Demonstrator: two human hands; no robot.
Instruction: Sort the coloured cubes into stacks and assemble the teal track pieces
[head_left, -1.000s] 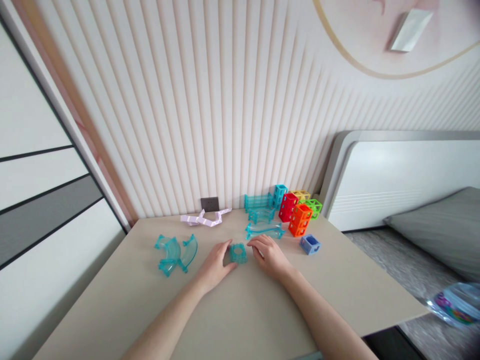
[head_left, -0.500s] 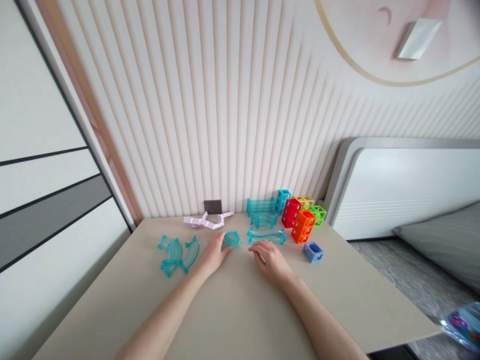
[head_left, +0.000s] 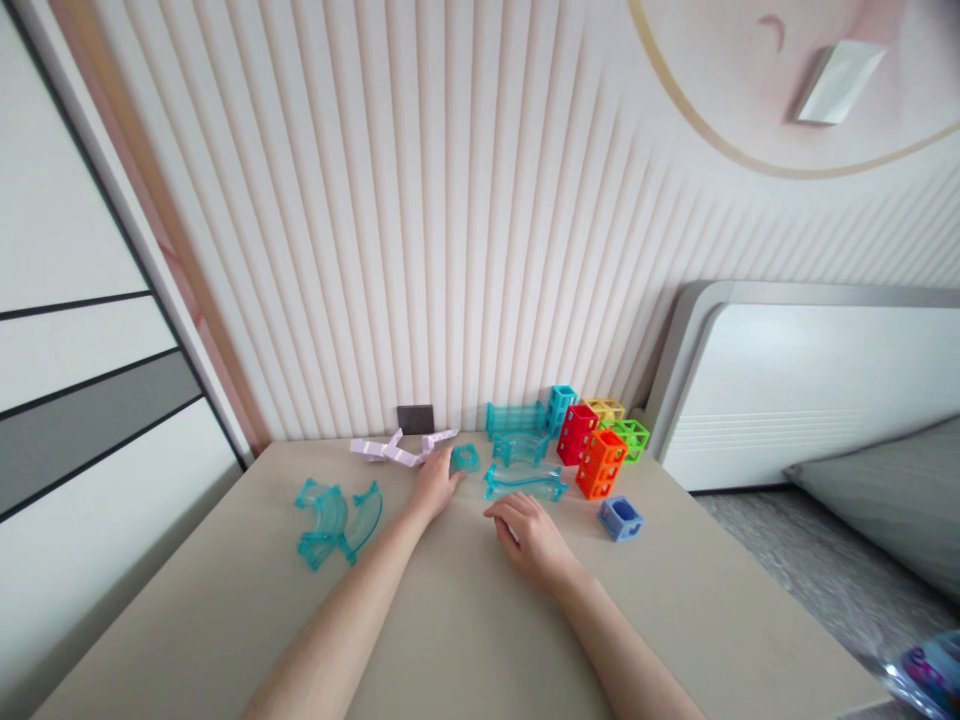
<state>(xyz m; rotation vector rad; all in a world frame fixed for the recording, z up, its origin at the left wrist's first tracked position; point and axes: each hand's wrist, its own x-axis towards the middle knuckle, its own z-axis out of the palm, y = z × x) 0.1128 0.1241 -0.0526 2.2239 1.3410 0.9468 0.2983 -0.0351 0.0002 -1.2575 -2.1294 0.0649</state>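
Note:
My left hand [head_left: 436, 482] is at the left side of a small clear teal piece with a round hole [head_left: 466, 459], its fingers and thumb closed on that edge. Just right of it, my right hand [head_left: 527, 530] rests low over the table, fingers together and loosely curled, with nothing visible in them. Beyond the right hand's fingertips lies a long clear teal track piece [head_left: 525, 483]. Further back are a shorter teal track piece [head_left: 520, 449] and an upright teal piece [head_left: 515, 418].
Red [head_left: 577, 435], orange [head_left: 601, 464], teal [head_left: 561, 409], yellow [head_left: 604, 410] and green [head_left: 632, 440] block frames stand at the back right. A blue block [head_left: 621, 519] sits nearer. Curved teal tracks [head_left: 330, 515] lie left. A lilac zigzag piece [head_left: 388, 452] lies by the wall.
My left hand and the small teal piece have moved away from me, towards the wall. My right hand has stayed nearly in place. The view has shifted slightly.

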